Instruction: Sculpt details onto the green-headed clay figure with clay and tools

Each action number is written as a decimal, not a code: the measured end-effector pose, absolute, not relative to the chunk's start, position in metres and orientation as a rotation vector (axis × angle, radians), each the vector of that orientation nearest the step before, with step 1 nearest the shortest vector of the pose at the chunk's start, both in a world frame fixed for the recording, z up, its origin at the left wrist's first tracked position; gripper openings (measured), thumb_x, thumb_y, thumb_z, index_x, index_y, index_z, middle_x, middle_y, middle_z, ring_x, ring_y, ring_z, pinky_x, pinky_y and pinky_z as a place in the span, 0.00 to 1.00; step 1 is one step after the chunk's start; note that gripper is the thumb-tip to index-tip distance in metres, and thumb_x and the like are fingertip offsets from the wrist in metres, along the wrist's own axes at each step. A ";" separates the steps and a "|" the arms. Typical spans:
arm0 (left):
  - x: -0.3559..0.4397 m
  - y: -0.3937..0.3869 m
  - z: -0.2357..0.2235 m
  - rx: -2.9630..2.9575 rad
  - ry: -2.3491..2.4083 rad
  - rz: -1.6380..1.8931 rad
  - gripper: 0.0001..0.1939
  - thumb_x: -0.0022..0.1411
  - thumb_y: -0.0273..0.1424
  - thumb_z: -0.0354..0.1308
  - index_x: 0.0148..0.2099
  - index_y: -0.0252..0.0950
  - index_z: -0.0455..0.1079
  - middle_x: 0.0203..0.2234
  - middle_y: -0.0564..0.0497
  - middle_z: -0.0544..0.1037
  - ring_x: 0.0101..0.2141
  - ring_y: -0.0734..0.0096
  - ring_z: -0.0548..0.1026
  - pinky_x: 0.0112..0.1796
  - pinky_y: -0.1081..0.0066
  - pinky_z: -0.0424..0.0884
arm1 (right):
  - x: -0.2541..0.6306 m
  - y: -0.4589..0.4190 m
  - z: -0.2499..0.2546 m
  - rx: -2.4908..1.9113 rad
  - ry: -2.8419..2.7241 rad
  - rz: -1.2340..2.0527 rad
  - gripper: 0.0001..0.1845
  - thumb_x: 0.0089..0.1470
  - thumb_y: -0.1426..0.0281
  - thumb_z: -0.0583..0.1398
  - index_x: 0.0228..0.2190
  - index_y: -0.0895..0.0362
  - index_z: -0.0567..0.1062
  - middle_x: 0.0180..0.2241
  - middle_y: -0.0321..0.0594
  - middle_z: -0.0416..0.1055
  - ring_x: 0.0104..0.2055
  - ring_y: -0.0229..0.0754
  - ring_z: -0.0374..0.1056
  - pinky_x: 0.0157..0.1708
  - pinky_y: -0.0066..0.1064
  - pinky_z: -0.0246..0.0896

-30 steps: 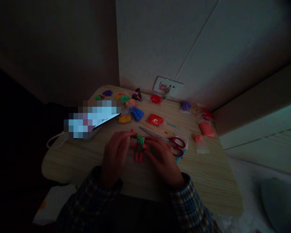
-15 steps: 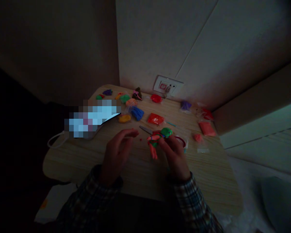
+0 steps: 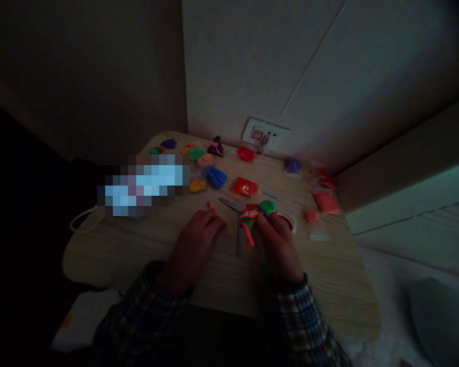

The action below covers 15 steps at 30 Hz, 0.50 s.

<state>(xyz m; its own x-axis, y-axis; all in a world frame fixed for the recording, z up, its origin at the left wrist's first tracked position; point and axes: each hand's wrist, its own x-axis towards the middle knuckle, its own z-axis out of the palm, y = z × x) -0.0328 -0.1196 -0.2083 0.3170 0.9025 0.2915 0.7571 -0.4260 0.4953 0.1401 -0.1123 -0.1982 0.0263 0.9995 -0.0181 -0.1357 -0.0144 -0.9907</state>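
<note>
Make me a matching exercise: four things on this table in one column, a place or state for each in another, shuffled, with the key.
1. green-headed clay figure
2. red-handled metal scissors
3. brown clay piece with pink bow
4. bagged flat pink slab

A. near the right edge of the pale wooden table
B. at the back, left of the white wall socket
C. held in the right hand
D. lying with blade pointing left

Pairs: 1-C, 2-D, 3-B, 4-A
</note>
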 end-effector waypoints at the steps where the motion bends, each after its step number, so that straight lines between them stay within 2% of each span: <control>1: -0.033 -0.120 -0.208 2.312 1.551 0.779 0.10 0.64 0.21 0.51 0.40 0.33 0.73 0.37 0.46 0.77 0.41 0.61 0.73 0.44 0.61 0.73 | 0.139 -0.113 -0.198 -1.171 -1.180 1.207 0.12 0.53 0.61 0.63 0.39 0.52 0.76 0.42 0.39 0.78 0.45 0.43 0.73 0.48 0.37 0.67; 5: -0.035 -0.120 -0.207 2.270 1.721 0.797 0.09 0.65 0.21 0.51 0.39 0.33 0.73 0.36 0.45 0.76 0.40 0.59 0.73 0.41 0.60 0.73 | 0.130 -0.115 -0.197 -1.282 -1.574 0.951 0.10 0.54 0.64 0.62 0.39 0.53 0.73 0.39 0.40 0.77 0.43 0.45 0.72 0.45 0.38 0.65; 9: -0.037 -0.121 -0.208 2.181 1.761 0.873 0.10 0.63 0.21 0.51 0.41 0.34 0.72 0.36 0.46 0.75 0.40 0.60 0.73 0.42 0.61 0.72 | 0.123 -0.117 -0.197 -1.364 -1.872 0.747 0.12 0.54 0.66 0.61 0.42 0.53 0.71 0.40 0.42 0.75 0.44 0.48 0.70 0.45 0.40 0.60; 15: -0.038 -0.121 -0.211 2.099 1.745 0.940 0.10 0.64 0.23 0.50 0.40 0.35 0.72 0.36 0.46 0.73 0.40 0.59 0.72 0.41 0.60 0.72 | 0.125 -0.119 -0.200 -1.418 -2.005 0.655 0.14 0.53 0.67 0.62 0.43 0.55 0.71 0.42 0.45 0.74 0.46 0.51 0.69 0.46 0.43 0.56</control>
